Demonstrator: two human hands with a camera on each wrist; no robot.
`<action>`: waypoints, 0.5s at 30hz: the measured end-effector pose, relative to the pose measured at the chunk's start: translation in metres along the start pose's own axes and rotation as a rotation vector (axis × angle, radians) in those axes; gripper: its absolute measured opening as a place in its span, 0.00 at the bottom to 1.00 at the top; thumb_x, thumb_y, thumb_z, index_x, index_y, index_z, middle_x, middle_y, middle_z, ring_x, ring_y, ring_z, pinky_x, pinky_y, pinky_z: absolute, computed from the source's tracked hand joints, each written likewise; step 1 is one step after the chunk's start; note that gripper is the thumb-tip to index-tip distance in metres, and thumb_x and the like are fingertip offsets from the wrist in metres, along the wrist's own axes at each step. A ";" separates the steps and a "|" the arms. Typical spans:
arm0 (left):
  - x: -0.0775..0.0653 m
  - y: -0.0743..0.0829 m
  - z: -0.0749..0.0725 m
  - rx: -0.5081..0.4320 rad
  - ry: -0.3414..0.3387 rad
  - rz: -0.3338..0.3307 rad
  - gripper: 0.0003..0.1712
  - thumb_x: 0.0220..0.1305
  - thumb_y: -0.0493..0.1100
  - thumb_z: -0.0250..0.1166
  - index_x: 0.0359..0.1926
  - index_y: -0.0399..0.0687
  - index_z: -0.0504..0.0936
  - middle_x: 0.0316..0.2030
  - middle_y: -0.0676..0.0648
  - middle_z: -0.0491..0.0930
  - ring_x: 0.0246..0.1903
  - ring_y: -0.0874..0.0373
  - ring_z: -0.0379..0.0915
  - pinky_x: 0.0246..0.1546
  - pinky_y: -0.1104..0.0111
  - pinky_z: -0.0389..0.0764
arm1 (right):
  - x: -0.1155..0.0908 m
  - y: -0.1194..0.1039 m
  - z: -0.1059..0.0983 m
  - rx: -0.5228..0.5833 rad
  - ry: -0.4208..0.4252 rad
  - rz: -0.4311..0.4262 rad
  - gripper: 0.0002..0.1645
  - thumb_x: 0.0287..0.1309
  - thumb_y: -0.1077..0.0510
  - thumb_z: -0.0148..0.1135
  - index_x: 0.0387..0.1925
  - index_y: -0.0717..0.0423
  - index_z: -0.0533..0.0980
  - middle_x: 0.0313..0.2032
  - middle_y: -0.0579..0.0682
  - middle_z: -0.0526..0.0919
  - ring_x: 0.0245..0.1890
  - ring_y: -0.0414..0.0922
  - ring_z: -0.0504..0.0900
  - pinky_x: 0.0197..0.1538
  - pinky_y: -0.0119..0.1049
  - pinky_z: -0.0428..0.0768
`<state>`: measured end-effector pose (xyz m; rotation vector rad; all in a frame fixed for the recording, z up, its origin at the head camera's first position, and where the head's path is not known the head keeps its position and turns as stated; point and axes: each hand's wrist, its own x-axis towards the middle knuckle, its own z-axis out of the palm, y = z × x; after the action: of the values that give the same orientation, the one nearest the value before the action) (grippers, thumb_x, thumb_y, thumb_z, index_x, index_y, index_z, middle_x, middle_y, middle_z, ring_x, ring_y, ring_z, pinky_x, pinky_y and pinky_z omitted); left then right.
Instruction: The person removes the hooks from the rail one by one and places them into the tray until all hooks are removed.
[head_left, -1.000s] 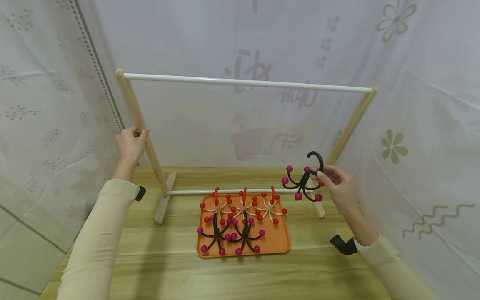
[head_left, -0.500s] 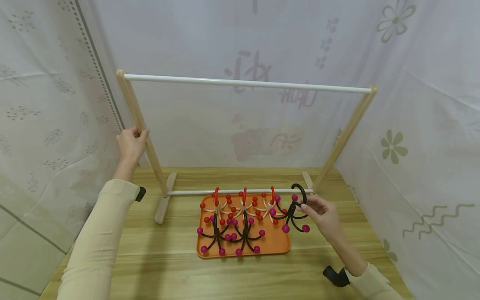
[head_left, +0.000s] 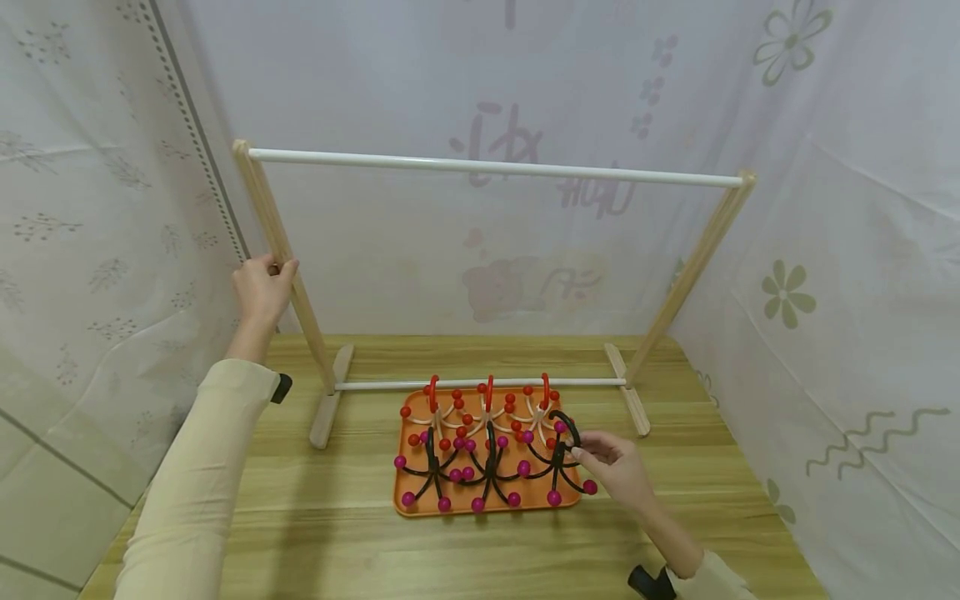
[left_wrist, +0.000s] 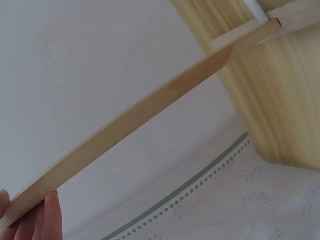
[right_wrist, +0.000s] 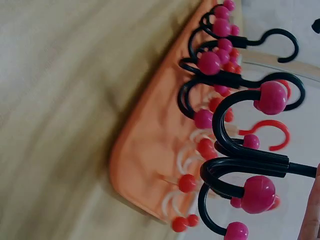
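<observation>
My right hand pinches the neck of a black claw-shaped hook hanger with magenta ball tips, low over the right end of the orange tray. In the right wrist view its curved arms fill the foreground, and a finger shows at the edge. Two like black hangers, one at left and one mid-tray, stand in the front row. Behind them are three cream hangers with red hooks and red balls. My left hand grips the left wooden post of a rack.
The rack's white top bar spans high behind the tray. Its lower bar runs close behind the tray, and the right post stands on a wooden foot. Printed curtains enclose the wooden table.
My right hand has carried the black hanger left and down, from beside the right post to the tray's right end. The left hand stays on its post.
</observation>
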<state>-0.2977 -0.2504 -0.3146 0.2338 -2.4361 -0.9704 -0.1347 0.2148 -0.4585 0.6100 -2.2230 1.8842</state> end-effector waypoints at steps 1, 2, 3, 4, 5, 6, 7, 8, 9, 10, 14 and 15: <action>0.000 0.000 0.000 0.001 -0.001 0.000 0.20 0.64 0.48 0.51 0.31 0.32 0.76 0.33 0.32 0.77 0.19 0.57 0.63 0.16 0.72 0.63 | -0.001 0.000 0.002 -0.010 -0.001 0.016 0.09 0.51 0.76 0.55 0.37 0.76 0.72 0.29 0.65 0.78 0.30 0.43 0.79 0.32 0.36 0.77; 0.000 0.000 0.000 0.001 -0.003 0.000 0.20 0.64 0.48 0.51 0.31 0.32 0.76 0.33 0.32 0.77 0.19 0.57 0.63 0.16 0.72 0.63 | -0.002 -0.001 0.005 -0.021 0.006 0.030 0.09 0.50 0.76 0.55 0.36 0.76 0.73 0.29 0.65 0.78 0.30 0.45 0.79 0.31 0.35 0.77; 0.000 0.000 0.000 0.001 -0.005 0.000 0.21 0.64 0.48 0.51 0.31 0.32 0.76 0.32 0.32 0.77 0.19 0.57 0.62 0.16 0.72 0.63 | -0.003 -0.001 0.007 -0.037 0.012 0.040 0.09 0.50 0.76 0.55 0.36 0.75 0.73 0.29 0.65 0.78 0.29 0.47 0.79 0.31 0.34 0.77; 0.000 -0.001 0.000 0.001 -0.006 -0.001 0.21 0.64 0.48 0.51 0.31 0.32 0.76 0.33 0.32 0.77 0.18 0.57 0.62 0.16 0.72 0.63 | -0.004 -0.001 0.010 -0.052 0.023 0.051 0.08 0.50 0.75 0.56 0.35 0.74 0.74 0.29 0.65 0.78 0.29 0.49 0.79 0.30 0.34 0.77; 0.000 -0.001 0.000 0.001 -0.009 -0.002 0.21 0.64 0.48 0.51 0.32 0.32 0.76 0.33 0.32 0.77 0.18 0.57 0.62 0.16 0.72 0.63 | -0.005 -0.001 0.012 -0.063 0.034 0.058 0.08 0.50 0.75 0.56 0.35 0.73 0.74 0.28 0.65 0.78 0.29 0.50 0.79 0.30 0.34 0.77; 0.000 -0.001 0.000 0.000 -0.011 -0.004 0.21 0.64 0.48 0.51 0.32 0.32 0.76 0.33 0.32 0.77 0.18 0.57 0.62 0.16 0.72 0.63 | -0.005 0.000 0.013 -0.068 0.040 0.059 0.08 0.50 0.75 0.56 0.35 0.73 0.74 0.28 0.64 0.78 0.28 0.51 0.79 0.30 0.34 0.77; 0.000 -0.001 0.000 0.000 -0.013 -0.006 0.21 0.64 0.48 0.50 0.32 0.32 0.76 0.33 0.32 0.77 0.19 0.57 0.63 0.16 0.72 0.63 | -0.005 0.001 0.015 -0.076 0.047 0.059 0.08 0.49 0.75 0.56 0.35 0.73 0.74 0.28 0.64 0.78 0.28 0.50 0.79 0.30 0.35 0.77; 0.000 -0.001 0.000 -0.001 -0.015 -0.009 0.21 0.64 0.48 0.50 0.33 0.32 0.76 0.34 0.32 0.77 0.19 0.57 0.63 0.16 0.72 0.63 | -0.006 0.003 0.016 -0.079 0.058 0.066 0.08 0.49 0.75 0.57 0.35 0.73 0.74 0.28 0.64 0.79 0.28 0.49 0.79 0.31 0.34 0.77; 0.000 -0.001 0.000 -0.002 -0.016 -0.011 0.21 0.64 0.48 0.50 0.33 0.32 0.76 0.34 0.32 0.77 0.19 0.57 0.63 0.16 0.72 0.63 | -0.006 0.005 0.018 -0.081 0.058 0.061 0.08 0.49 0.75 0.57 0.35 0.74 0.74 0.28 0.64 0.79 0.28 0.50 0.79 0.31 0.34 0.77; 0.000 -0.001 -0.001 -0.003 -0.016 -0.013 0.20 0.64 0.48 0.50 0.33 0.32 0.77 0.34 0.32 0.77 0.20 0.57 0.63 0.16 0.72 0.63 | -0.007 0.007 0.019 -0.085 0.061 0.064 0.08 0.49 0.74 0.57 0.35 0.74 0.74 0.28 0.64 0.79 0.28 0.50 0.79 0.31 0.35 0.77; 0.001 -0.001 -0.001 -0.006 -0.016 -0.016 0.20 0.64 0.48 0.51 0.33 0.32 0.77 0.35 0.32 0.77 0.20 0.56 0.64 0.16 0.72 0.63 | -0.010 0.013 0.023 -0.093 0.095 0.117 0.10 0.49 0.72 0.58 0.36 0.75 0.74 0.30 0.64 0.79 0.29 0.48 0.80 0.33 0.37 0.77; 0.000 -0.001 -0.001 -0.006 -0.016 -0.016 0.20 0.64 0.48 0.51 0.33 0.32 0.77 0.35 0.32 0.77 0.21 0.56 0.64 0.17 0.72 0.63 | -0.011 0.015 0.024 -0.097 0.109 0.127 0.10 0.49 0.72 0.59 0.36 0.75 0.74 0.30 0.64 0.79 0.29 0.47 0.80 0.33 0.37 0.77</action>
<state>-0.2978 -0.2513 -0.3144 0.2449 -2.4489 -0.9907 -0.1279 0.1957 -0.4809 0.3505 -2.3151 1.8060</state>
